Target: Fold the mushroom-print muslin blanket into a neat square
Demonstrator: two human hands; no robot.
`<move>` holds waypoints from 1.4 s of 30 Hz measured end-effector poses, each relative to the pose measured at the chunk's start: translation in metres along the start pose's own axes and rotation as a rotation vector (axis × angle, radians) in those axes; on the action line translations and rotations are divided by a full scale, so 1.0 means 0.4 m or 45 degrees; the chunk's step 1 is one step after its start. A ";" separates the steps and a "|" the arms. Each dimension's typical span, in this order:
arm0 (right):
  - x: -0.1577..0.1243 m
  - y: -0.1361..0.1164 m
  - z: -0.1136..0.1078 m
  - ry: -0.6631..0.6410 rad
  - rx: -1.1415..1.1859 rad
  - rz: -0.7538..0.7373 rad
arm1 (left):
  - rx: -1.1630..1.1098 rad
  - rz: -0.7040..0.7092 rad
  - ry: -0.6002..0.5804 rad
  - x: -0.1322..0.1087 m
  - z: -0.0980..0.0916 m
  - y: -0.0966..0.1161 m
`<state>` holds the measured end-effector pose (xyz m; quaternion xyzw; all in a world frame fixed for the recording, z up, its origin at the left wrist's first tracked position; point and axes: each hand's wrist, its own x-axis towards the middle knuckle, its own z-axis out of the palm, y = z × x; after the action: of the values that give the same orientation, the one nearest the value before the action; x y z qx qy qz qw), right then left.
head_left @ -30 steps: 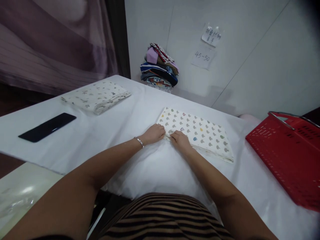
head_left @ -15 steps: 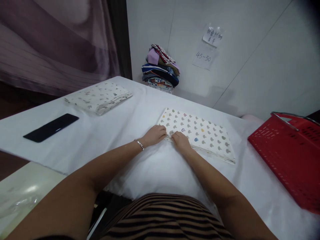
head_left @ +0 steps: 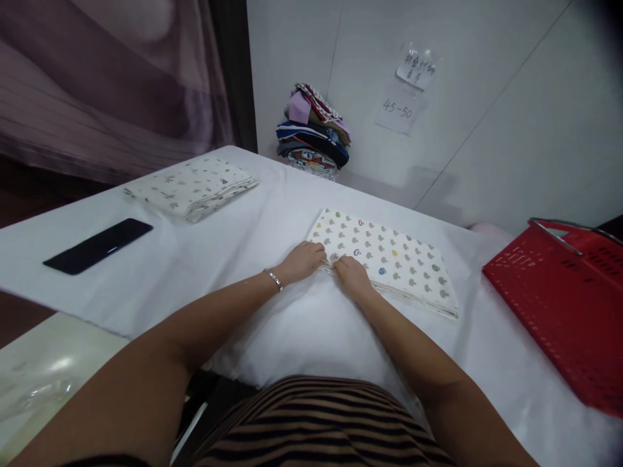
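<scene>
A folded white cloth with grey and coloured mushroom prints (head_left: 389, 259) lies flat on the white table (head_left: 233, 240). My left hand (head_left: 302, 259), with a bracelet at the wrist, and my right hand (head_left: 351, 275) sit side by side at the cloth's near left edge. Both hands have their fingers curled, pinching that edge of the cloth.
A second folded patterned cloth (head_left: 192, 187) lies at the far left, with a black phone (head_left: 97, 245) nearer. A pile of coloured clothes (head_left: 314, 133) stands against the wall. A red plastic basket (head_left: 559, 305) sits at the right. Paper notes (head_left: 406, 91) hang on the wall.
</scene>
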<state>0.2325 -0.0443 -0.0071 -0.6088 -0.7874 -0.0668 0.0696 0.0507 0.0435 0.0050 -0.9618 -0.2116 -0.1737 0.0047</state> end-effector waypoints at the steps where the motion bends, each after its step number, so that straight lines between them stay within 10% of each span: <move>1: 0.000 0.000 -0.001 -0.002 -0.001 -0.001 | 0.015 0.008 -0.005 0.002 -0.001 0.002; 42: -0.003 0.002 0.008 0.116 0.156 0.075 | -0.064 0.044 0.013 -0.015 -0.013 0.005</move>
<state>0.2336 -0.0447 -0.0103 -0.6226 -0.7678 -0.0439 0.1444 0.0449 0.0387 0.0080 -0.9642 -0.1905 -0.1836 -0.0155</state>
